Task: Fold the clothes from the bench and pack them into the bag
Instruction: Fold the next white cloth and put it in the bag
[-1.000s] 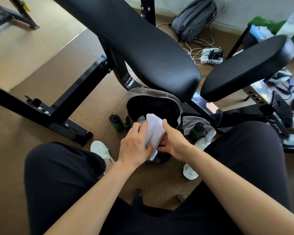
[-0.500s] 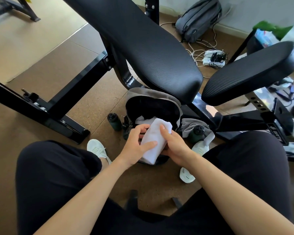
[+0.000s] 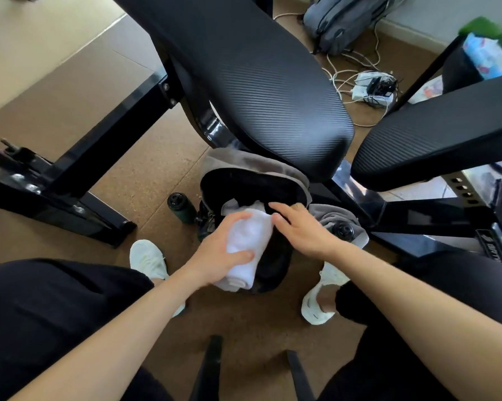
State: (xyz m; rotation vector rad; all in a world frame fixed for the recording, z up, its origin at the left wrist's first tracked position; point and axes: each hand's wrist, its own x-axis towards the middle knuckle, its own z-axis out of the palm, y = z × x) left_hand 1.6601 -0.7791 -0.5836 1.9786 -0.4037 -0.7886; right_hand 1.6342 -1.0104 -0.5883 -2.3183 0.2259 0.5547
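A rolled white cloth (image 3: pixel 248 244) lies across the front of the open dark bag (image 3: pixel 252 183), which stands on the floor under the black bench pad (image 3: pixel 244 68). My left hand (image 3: pixel 217 256) grips the roll, fingers over its top and thumb along its side. My right hand (image 3: pixel 299 227) has let go and hovers over the bag's mouth with fingers straight, fingertips beside the roll's far end. More white fabric (image 3: pixel 235 205) shows inside the bag. A grey garment (image 3: pixel 336 218) lies on the floor to the bag's right.
A dark green bottle (image 3: pixel 181 206) stands left of the bag and a second bottle (image 3: pixel 343 230) sits on the grey garment. The bench's black frame (image 3: pixel 99 151) crosses the left floor. A second pad (image 3: pixel 446 131) sits right. A grey backpack (image 3: pixel 345 18) and power strip (image 3: pixel 371 89) lie behind.
Both hands held the white cloth before. Now my right hand has released it and opened over the bag, while my left hand keeps the roll and has lowered it toward the bag's front.
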